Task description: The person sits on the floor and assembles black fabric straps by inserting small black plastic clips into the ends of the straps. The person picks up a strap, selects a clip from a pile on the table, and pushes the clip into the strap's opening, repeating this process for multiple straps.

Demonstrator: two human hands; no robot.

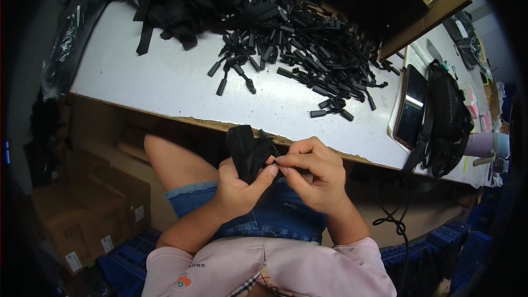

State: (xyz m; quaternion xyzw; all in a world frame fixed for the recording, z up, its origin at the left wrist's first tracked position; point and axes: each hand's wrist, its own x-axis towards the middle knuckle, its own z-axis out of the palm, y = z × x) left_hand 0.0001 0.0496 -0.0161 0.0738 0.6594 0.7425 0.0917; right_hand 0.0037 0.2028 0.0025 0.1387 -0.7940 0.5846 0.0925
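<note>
Just off the table's near edge, my left hand (239,188) is closed around a folded black fabric strip (242,146), which stands up above its fingers. My right hand (316,175) meets it, with thumb and forefinger pinched together. At those fingertips is a slim dark piece that looks like a zipper pull, mostly hidden by the fingers and the strip. Beyond both hands, a large heap of black zipper pulls (313,58) with cord loops spreads over the white table (176,80). A few pulls lie loose at its near side.
More black strips (187,5) are bunched at the back left. An open cardboard box (426,19) stands at the far right. A phone (411,107) and a black bag (448,121) lie on the right. Cardboard boxes (91,209) sit at lower left. A cord (393,220) hangs below the table.
</note>
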